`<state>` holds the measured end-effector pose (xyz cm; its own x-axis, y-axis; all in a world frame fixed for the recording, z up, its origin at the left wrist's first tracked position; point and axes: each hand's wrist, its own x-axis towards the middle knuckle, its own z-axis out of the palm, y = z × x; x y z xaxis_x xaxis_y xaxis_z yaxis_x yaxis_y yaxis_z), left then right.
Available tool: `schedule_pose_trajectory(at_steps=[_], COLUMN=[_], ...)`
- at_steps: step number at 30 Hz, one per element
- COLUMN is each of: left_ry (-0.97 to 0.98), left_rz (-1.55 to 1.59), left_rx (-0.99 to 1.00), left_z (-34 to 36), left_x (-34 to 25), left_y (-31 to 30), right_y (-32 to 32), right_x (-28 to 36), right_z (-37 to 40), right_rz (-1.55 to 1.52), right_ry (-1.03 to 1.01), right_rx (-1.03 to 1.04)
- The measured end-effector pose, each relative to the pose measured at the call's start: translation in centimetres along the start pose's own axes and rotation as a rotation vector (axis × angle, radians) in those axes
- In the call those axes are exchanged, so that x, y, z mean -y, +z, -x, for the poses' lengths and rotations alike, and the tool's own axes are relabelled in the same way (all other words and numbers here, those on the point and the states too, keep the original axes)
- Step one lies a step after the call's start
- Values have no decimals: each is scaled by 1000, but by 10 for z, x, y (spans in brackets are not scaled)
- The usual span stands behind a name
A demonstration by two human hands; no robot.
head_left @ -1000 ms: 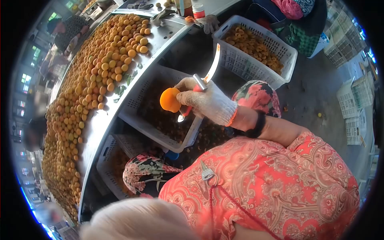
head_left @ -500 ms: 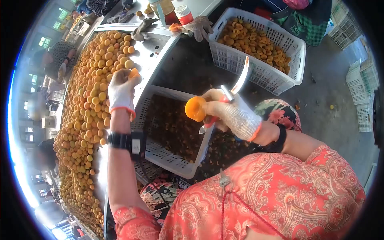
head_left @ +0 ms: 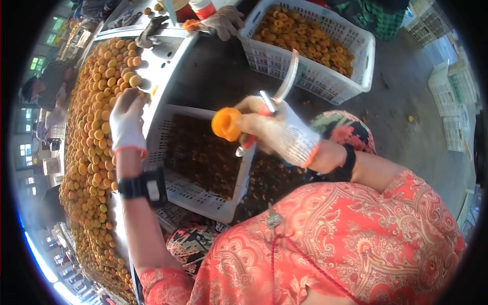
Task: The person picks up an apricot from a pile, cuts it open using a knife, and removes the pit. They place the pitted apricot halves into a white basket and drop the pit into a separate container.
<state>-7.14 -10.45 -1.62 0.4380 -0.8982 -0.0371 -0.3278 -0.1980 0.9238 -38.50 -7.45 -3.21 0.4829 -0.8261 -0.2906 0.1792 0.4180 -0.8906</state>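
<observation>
My right hand (head_left: pixel 277 127), in a white knit glove with bare fingertips, pinches a bright orange apricot (head_left: pixel 226 124) with a hollow in its middle. The same hand grips a red-handled knife (head_left: pixel 288 76), its curved blade pointing up and away. My left hand (head_left: pixel 128 119), gloved the same way, is at the near edge of the heap of apricots (head_left: pixel 96 137). Its fingers are curled together and blurred; what they hold, I cannot tell. A small orange piece (head_left: pixel 154 90) shows just beyond them. Under both hands stands a white crate (head_left: pixel 203 201) with dark brown contents.
A white crate (head_left: pixel 333 91) of opened apricots stands on the floor ahead. A grey glove (head_left: pixel 223 23) hangs over the metal table's edge (head_left: pixel 170 71), beside a red-and-white container (head_left: pixel 203 9). Stacked crates (head_left: pixel 450 91) stand far right. People work beyond the table.
The view has swung slightly to the right. The orange piece at my left fingertips now shows farther from the fingers. My right hand keeps the apricot and knife, with the apricot's hollow turned more into view.
</observation>
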Motion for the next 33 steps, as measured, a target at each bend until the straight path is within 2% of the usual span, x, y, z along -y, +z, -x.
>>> schedule_pose_trajectory(at_steps=[1,6,7,9,10,11,13,14,15,17,18,19,20,21,22,23,25,27,29,31,33], left_ry=[71,-95,-115,-149,-122,-103,-126,-148,-160,-246,-232,-309,-339,-503,-604,-778,-463,-511,-315,-252,-204], left_rz=[105,466,546,576,483,385,401,360,316,254,240,189,-77,-232,-473,-830,-550,-62,-20,-115,-222], left_rx=[85,411,408,367,316,255,168,104,50,-125,-259,-314,-350,-299,-384,-375,-505,-496,-468,-329,-241], left_z=[24,146,164,191,197,205,228,244,258,296,316,340,360,384,407,406,417,370,311,244,178], left_x=[-13,-44,-44,-44,-38,-32,-33,-32,-32,-22,-12,3,44,49,83,46,92,36,10,15,27], left_y=[4,35,40,45,43,37,20,4,-14,-65,-91,-125,-171,-203,-238,-232,-295,-276,-239,-228,-211], right_y=[1,13,17,27,33,41,49,55,55,54,53,53,57,58,58,58,60,60,56,56,59], right_x=[-3,3,-1,-13,-17,-17,-27,-30,-20,-24,-24,-23,-23,-26,-31,-33,-35,-37,-51,-54,-46], right_z=[0,14,16,17,18,22,24,32,38,40,40,39,38,37,34,32,31,33,23,18,17], right_rz=[57,160,165,201,279,194,192,53,131,255,297,339,400,398,445,491,515,429,354,443,526], right_ry=[-34,-7,1,-60,-36,-55,12,2,53,-7,11,28,72,63,43,23,35,24,17,-74,-50], right_rx=[-6,80,100,187,181,291,445,501,521,500,465,426,397,406,376,343,351,378,413,454,424])
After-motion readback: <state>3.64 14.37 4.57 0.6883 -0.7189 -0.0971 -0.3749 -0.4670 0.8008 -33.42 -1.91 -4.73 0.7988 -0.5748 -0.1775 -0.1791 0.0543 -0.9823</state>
